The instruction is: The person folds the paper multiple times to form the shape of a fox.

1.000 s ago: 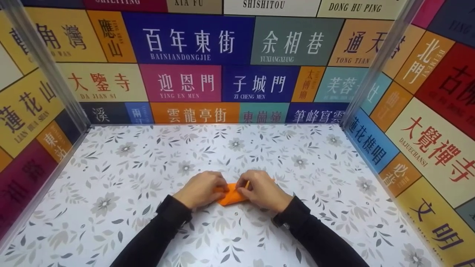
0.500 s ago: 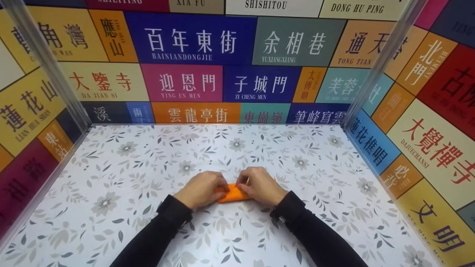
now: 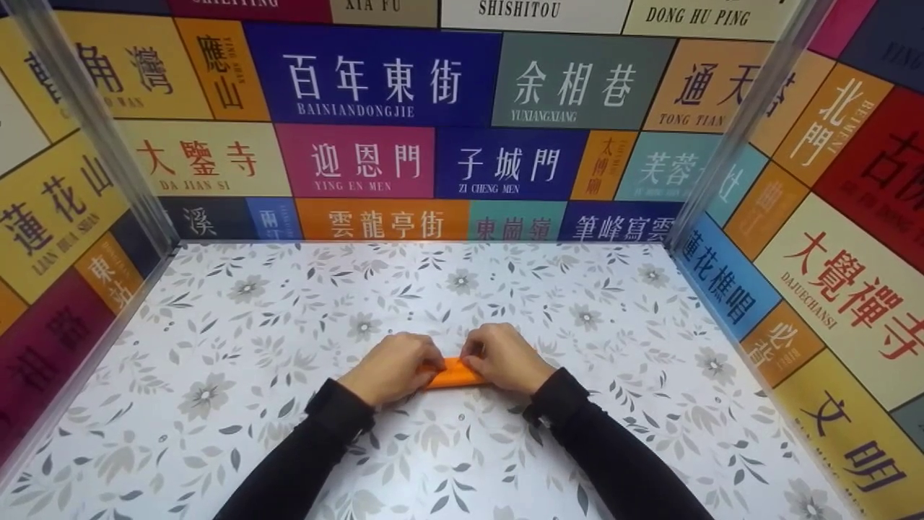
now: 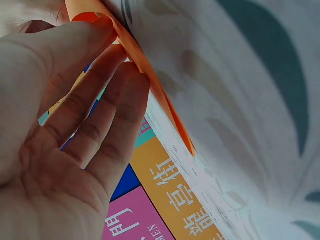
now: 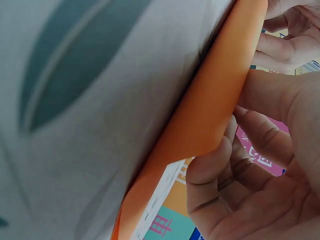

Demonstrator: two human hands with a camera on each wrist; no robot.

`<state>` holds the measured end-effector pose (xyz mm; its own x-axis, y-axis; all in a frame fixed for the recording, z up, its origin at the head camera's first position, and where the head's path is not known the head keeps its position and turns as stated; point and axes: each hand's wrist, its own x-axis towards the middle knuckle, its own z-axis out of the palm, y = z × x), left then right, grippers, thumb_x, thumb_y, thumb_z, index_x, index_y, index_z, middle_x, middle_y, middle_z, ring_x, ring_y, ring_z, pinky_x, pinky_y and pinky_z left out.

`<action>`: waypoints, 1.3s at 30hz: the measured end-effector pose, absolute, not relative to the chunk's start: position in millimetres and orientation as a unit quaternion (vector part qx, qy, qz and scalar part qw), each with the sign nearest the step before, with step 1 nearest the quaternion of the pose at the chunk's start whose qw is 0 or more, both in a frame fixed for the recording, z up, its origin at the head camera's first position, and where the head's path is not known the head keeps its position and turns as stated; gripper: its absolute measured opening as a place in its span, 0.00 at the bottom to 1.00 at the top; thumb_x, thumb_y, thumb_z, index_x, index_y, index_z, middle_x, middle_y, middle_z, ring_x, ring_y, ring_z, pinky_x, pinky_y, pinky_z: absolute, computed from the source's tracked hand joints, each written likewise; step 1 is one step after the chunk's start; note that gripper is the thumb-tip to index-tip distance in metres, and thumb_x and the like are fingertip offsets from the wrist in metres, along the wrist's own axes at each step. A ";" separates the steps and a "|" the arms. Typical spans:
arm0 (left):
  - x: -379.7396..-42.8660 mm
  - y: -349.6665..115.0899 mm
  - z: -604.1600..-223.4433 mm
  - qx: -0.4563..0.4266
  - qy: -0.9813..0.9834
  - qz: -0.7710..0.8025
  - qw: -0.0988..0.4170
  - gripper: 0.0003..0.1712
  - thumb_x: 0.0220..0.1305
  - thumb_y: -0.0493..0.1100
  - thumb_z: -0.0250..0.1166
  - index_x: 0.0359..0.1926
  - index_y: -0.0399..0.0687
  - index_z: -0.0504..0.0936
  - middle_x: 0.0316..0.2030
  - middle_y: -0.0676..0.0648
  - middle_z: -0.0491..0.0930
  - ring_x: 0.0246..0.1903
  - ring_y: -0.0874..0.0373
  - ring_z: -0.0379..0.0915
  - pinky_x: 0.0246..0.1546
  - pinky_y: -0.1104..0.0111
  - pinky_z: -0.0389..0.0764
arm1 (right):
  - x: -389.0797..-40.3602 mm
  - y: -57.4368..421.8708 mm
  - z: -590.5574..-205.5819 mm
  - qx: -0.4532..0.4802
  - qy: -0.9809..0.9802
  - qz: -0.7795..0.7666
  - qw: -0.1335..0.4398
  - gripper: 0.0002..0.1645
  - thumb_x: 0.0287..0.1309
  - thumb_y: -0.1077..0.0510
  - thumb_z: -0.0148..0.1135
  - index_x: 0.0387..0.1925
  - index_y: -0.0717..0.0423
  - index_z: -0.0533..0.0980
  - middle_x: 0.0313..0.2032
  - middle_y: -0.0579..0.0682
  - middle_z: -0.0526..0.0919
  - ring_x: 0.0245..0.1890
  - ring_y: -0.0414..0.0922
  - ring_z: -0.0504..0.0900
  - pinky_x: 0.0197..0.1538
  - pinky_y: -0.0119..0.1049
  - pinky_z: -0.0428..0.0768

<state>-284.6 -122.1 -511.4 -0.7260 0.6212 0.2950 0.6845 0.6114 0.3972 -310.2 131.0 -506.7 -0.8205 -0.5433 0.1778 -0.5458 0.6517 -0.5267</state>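
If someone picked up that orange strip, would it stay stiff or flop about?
The orange strip would probably bend rather than stay rigid: the left wrist view shows it curling near the left hand's thumb. It is likely light, since its visible edges look thin. It might crease easily, as it looks like paper and seems already folded.

Two hands (image 3: pixel 393 368) (image 3: pixel 507 361) are holding one piece of orange paper (image 3: pixel 455 374); two black sleeves (image 3: pixel 278 462) (image 3: pixel 628 462) are showing; three walls (image 3: pixel 50 209) (image 3: pixel 382 76) (image 3: pixel 830 238) are standing around one table (image 3: pixel 289 310).
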 end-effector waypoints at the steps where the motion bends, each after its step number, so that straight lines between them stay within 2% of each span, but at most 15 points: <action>1: -284.8 -122.2 -511.5 -0.366 -0.894 -0.251 0.065 0.10 0.68 0.31 0.80 0.48 0.44 0.98 0.44 0.45 0.97 0.46 0.48 0.95 0.55 0.54 0.95 | -310.9 130.8 -506.6 0.298 -0.909 0.291 -0.001 0.04 0.69 0.64 0.79 0.37 0.52 0.93 0.34 0.47 0.93 0.35 0.40 0.83 0.43 0.36 0.83; 7: -286.2 -122.9 -512.9 -0.368 -0.890 -0.263 0.064 0.11 0.66 0.29 0.79 0.48 0.42 0.98 0.44 0.44 0.98 0.46 0.48 0.96 0.53 0.55 0.96 | -314.4 129.9 -507.4 0.291 -0.912 0.289 -0.010 0.05 0.69 0.63 0.79 0.36 0.51 0.93 0.33 0.47 0.93 0.33 0.39 0.81 0.42 0.34 0.81; 18: -286.4 -122.2 -512.8 -0.371 -0.887 -0.263 0.073 0.10 0.67 0.29 0.79 0.47 0.41 0.98 0.42 0.44 0.98 0.44 0.48 0.96 0.52 0.56 0.96 | -315.8 127.0 -505.4 0.302 -0.913 0.273 -0.007 0.03 0.68 0.64 0.77 0.37 0.54 0.92 0.33 0.49 0.92 0.33 0.40 0.82 0.43 0.38 0.84; 25: -285.9 -122.4 -512.7 -0.369 -0.888 -0.263 0.072 0.10 0.67 0.30 0.80 0.47 0.42 0.98 0.43 0.44 0.98 0.44 0.48 0.96 0.53 0.56 0.96 | -315.4 126.7 -505.4 0.302 -0.916 0.265 -0.003 0.01 0.68 0.63 0.79 0.40 0.56 0.93 0.36 0.50 0.93 0.35 0.42 0.84 0.46 0.41 0.86; 32: -286.7 -121.8 -513.4 -0.367 -0.892 -0.253 0.075 0.10 0.66 0.30 0.80 0.47 0.42 0.98 0.42 0.45 0.98 0.43 0.48 0.95 0.52 0.56 0.96 | -314.4 125.9 -505.0 0.296 -0.920 0.256 -0.003 0.04 0.70 0.63 0.79 0.44 0.56 0.92 0.35 0.51 0.93 0.33 0.42 0.83 0.42 0.40 0.85; 39: -286.4 -121.5 -512.8 -0.367 -0.892 -0.254 0.076 0.10 0.66 0.30 0.80 0.47 0.42 0.98 0.42 0.44 0.98 0.43 0.48 0.95 0.52 0.56 0.96 | -313.6 125.8 -505.2 0.298 -0.920 0.254 -0.005 0.04 0.70 0.63 0.79 0.44 0.55 0.93 0.37 0.51 0.95 0.35 0.43 0.86 0.45 0.43 0.88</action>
